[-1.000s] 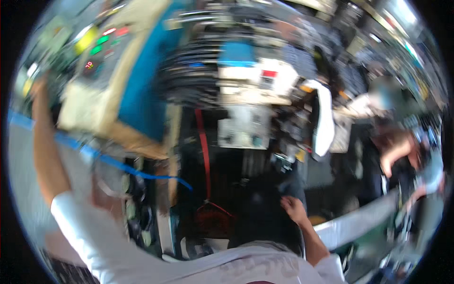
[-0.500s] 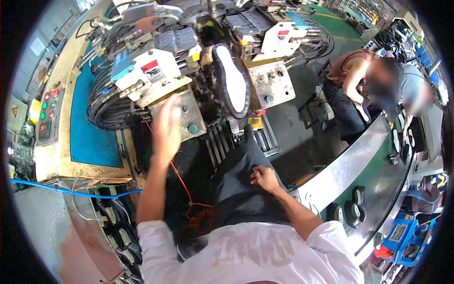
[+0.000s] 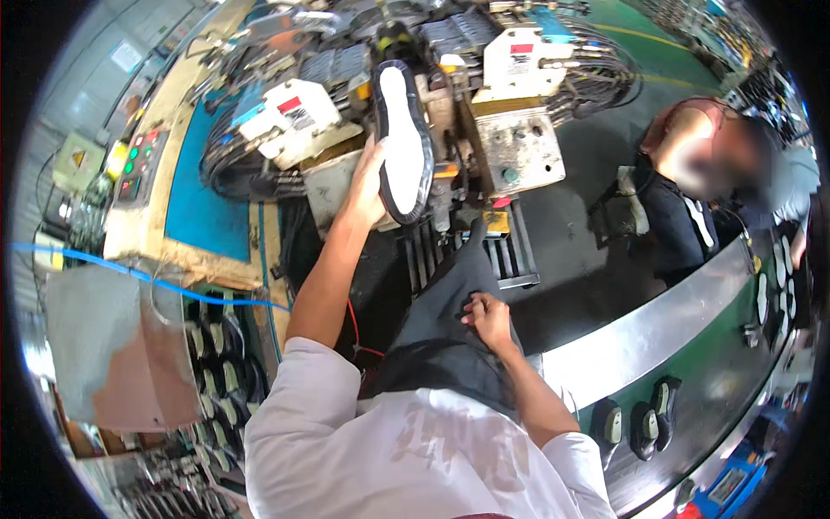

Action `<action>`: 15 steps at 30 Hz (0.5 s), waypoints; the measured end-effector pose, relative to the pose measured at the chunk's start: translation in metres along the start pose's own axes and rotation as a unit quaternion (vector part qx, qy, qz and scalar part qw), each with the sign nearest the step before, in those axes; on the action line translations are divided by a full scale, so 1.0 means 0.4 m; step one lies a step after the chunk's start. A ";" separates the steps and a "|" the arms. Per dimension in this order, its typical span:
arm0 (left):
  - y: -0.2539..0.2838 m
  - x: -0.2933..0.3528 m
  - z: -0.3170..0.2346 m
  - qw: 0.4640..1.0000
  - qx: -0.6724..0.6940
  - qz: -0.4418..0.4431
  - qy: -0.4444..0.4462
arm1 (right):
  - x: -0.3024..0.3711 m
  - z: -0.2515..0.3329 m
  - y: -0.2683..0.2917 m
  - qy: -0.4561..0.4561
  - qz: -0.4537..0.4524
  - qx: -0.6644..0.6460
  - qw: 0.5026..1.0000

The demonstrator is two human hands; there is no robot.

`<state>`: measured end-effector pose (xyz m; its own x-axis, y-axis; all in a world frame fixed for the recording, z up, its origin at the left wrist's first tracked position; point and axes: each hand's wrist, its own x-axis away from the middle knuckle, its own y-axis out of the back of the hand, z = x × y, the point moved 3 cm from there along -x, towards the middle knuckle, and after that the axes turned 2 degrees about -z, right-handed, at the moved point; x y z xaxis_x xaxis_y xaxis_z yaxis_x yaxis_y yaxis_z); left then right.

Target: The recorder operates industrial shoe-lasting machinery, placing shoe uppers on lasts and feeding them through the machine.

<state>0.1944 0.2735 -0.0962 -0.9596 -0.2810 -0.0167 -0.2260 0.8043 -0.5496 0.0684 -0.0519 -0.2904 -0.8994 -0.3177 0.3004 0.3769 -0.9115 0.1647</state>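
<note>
The left hand is closed on the left side of a dark shoe, white sole showing, at the near side of the machine. The right hand, loosely half-curled with nothing visible in it, is over the dark trousers. Dark footwear sits on the right-hand surface.

The camera sits on the head of that person over there. It looks down, close above the white shirt, past the right hand and left hand, toward the big machine.
</note>
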 end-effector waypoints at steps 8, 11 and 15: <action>0.012 0.535 -0.019 0.971 -0.208 -0.058 -0.106 | -0.031 0.521 -0.127 0.069 0.194 -0.343 0.916; -0.012 0.691 0.004 0.984 -0.135 -0.092 -0.067 | 0.050 0.572 -0.245 0.041 0.172 -0.180 0.968; 0.058 0.869 0.019 0.963 -0.193 -0.182 -0.055 | 0.120 0.488 -0.337 -0.022 0.259 -0.157 0.953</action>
<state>-0.1432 0.1904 -0.1213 -0.7868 -0.6169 0.0190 -0.6091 0.7711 -0.1857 0.0177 0.1067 -0.1146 -0.5982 -0.7409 0.3053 0.6768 -0.6711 -0.3026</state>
